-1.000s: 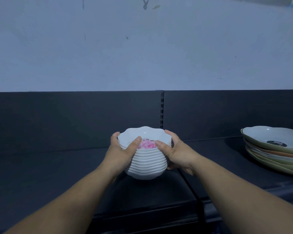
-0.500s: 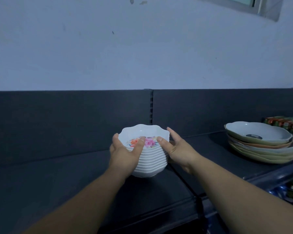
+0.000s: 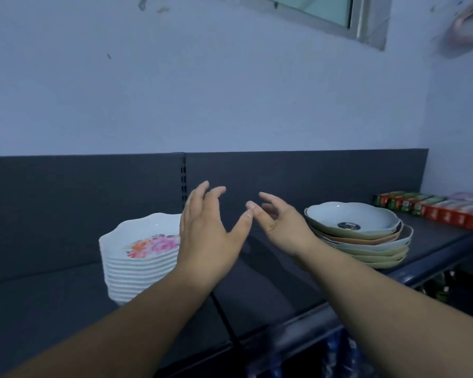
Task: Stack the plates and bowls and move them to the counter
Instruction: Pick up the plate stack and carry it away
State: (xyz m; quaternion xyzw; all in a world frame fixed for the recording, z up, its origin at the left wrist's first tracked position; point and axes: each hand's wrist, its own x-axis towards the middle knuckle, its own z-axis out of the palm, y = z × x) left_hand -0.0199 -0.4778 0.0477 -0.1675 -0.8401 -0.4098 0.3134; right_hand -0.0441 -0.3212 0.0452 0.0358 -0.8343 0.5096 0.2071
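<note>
A stack of white scalloped bowls (image 3: 141,257) with a pink and orange flower print stands on the dark counter (image 3: 52,304), left of centre. My left hand (image 3: 208,236) hovers just right of the stack, fingers spread and holding nothing; its wrist covers the stack's right edge. My right hand (image 3: 277,225) is in the air further right, fingers loosely curved and empty. A stack of green, orange and pale plates (image 3: 366,238) rests on the counter at the right.
A dark back panel (image 3: 311,175) runs behind the counter. Red and green boxes (image 3: 434,208) line the far right end. A window frame (image 3: 366,20) is high on the wall. The counter's front edge (image 3: 311,320) drops to items below.
Both hands have let go of the bowl stack, which now stands on the counter. The hands lifted and moved right, and the view swung up and right.
</note>
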